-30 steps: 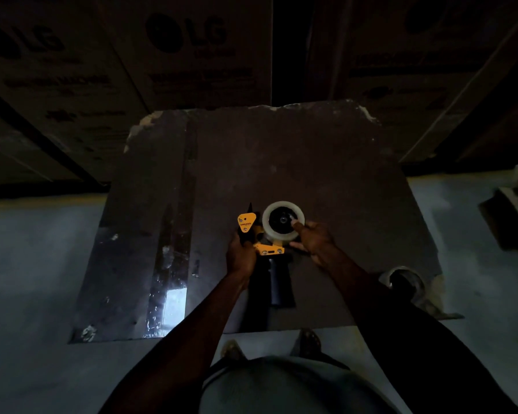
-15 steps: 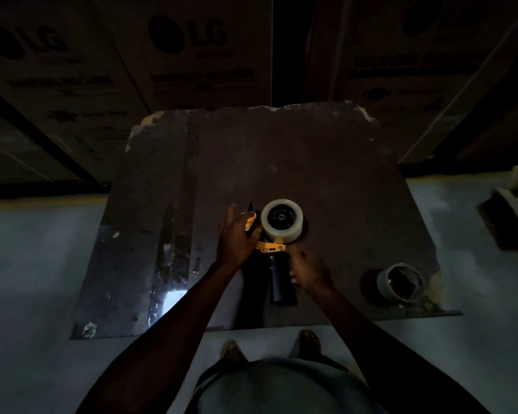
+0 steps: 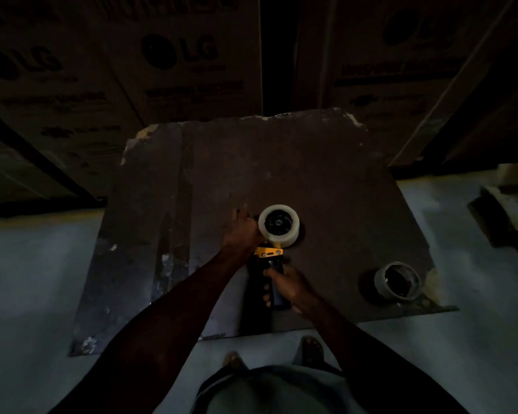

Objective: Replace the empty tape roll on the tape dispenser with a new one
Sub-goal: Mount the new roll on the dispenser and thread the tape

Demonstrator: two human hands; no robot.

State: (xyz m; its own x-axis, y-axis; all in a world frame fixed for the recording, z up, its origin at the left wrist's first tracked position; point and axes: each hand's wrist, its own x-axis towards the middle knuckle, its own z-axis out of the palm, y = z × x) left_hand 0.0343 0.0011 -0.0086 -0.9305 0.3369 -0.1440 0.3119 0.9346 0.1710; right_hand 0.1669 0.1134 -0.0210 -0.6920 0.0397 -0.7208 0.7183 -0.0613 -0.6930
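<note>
A full whitish tape roll (image 3: 278,226) sits on the wheel of a yellow and black tape dispenser (image 3: 268,252), which lies on a dark cardboard sheet (image 3: 326,180). My right hand (image 3: 290,286) is wrapped around the dispenser's dark handle. My left hand (image 3: 241,233) covers the dispenser's front end, just left of the roll and touching it; what its fingers grip is hidden. An empty grey tape core (image 3: 398,280) stands on the sheet's near right corner, apart from both hands.
Large LG-printed cartons (image 3: 180,64) rise behind the sheet. The sheet lies on a pale floor (image 3: 33,264). A dark flat object (image 3: 509,213) lies at the right edge. My feet (image 3: 311,348) stand at the sheet's near edge.
My right hand left the roll and moved down to grasp the handle. My left hand slid up over the dispenser's yellow front end, hiding it. The empty core came into full view.
</note>
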